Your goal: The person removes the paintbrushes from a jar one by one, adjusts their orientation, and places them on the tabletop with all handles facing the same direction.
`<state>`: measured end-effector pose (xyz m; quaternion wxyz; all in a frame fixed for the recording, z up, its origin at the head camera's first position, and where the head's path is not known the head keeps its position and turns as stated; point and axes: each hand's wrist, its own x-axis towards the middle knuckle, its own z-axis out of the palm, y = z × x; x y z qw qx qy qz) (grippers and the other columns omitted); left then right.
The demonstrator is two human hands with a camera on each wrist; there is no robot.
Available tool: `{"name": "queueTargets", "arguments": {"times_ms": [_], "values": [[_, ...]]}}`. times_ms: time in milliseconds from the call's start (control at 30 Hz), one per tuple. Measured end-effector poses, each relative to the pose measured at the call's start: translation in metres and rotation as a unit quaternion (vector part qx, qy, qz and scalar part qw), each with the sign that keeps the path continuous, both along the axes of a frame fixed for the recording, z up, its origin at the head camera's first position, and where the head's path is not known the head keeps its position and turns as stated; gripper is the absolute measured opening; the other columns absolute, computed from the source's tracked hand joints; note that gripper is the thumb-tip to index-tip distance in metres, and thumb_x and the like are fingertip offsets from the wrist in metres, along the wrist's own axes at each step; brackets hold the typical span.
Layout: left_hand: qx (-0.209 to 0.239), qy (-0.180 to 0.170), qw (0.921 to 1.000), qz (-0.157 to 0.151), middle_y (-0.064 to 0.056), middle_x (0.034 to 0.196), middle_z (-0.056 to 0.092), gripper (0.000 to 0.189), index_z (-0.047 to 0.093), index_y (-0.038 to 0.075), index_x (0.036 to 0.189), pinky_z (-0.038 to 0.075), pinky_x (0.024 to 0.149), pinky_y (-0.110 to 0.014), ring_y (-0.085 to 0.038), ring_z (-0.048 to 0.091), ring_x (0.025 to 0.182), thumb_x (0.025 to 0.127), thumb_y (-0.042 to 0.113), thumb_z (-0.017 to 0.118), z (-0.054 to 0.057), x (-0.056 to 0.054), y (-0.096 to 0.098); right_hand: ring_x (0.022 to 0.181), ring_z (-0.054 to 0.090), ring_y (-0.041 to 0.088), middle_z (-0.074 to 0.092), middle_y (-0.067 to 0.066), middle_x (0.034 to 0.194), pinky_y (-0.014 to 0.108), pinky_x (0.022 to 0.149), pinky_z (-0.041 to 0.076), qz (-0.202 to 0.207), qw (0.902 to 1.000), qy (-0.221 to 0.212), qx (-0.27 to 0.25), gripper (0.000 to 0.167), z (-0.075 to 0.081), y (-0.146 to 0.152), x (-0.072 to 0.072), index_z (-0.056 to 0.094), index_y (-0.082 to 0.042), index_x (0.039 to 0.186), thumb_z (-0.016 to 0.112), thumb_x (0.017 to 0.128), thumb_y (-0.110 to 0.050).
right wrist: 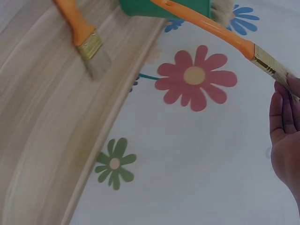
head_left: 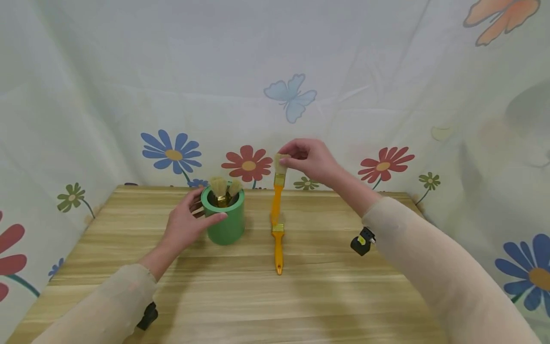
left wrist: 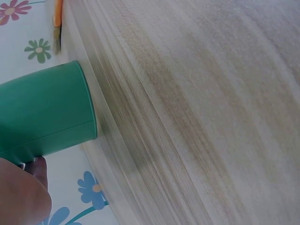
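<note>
My left hand [head_left: 187, 220] holds the side of a green cylindrical cup [head_left: 226, 224], thumb in front and fingers behind. Bristle ends of paintbrushes [head_left: 219, 187] stick up out of the cup. My right hand [head_left: 312, 161] pinches a paintbrush [head_left: 277, 200] by its pale bristles, and its orange handle hangs down above the table. A second orange-handled paintbrush [head_left: 279, 255] lies on the table, its bristles pointing away from me and partly hidden behind the held handle. The right wrist view shows the held paintbrush [right wrist: 211, 26] slanting in front of the cup.
The wood-grain table [head_left: 326, 296] ends at a back edge just behind the cup. Beyond it hangs a pale cloth [head_left: 206, 95] printed with flowers and butterflies, which also closes off both sides. A small black wrist device [head_left: 363, 241] sits under the right sleeve.
</note>
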<state>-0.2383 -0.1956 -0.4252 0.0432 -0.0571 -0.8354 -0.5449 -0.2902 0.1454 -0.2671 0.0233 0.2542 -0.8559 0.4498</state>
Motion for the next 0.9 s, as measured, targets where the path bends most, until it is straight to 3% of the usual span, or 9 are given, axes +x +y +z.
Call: {"name": "queueTargets", "arguments": {"times_ms": [233,567,900], "values": [[0.007,0.003,1.0,-0.003,-0.016,0.161,0.05,0.104,0.037,0.012,0.165,0.047,0.119,-0.055,-0.04,0.049,0.148,0.084,0.048,0.092,-0.001,-0.001,0.0,0.091,0.071,0.022,0.076,0.01,0.102,0.029,0.082,0.062,0.008,0.9994,-0.024,0.022,0.022,-0.018,0.021,0.003,0.076,-0.004,0.119,0.078,0.1,-0.014],[0.004,0.004,1.0,-0.001,-0.016,0.161,0.05,0.103,0.038,0.013,0.164,0.047,0.119,-0.055,-0.041,0.049,0.148,0.083,0.051,0.092,0.0,-0.001,0.001,0.093,0.071,0.027,0.076,0.007,0.101,0.032,0.083,0.062,0.021,0.9971,-0.05,0.053,0.02,-0.058,0.043,0.004,0.078,-0.006,0.118,0.079,0.1,-0.014],[0.001,0.003,1.0,-0.001,-0.015,0.161,0.05,0.103,0.039,0.014,0.164,0.047,0.118,-0.055,-0.04,0.049,0.148,0.083,0.051,0.092,0.0,-0.001,0.0,0.094,0.072,0.03,0.075,0.01,0.103,0.033,0.083,0.063,0.025,0.9948,-0.071,0.067,0.025,-0.091,0.056,0.004,0.074,0.003,0.121,0.076,0.101,-0.011]]}}
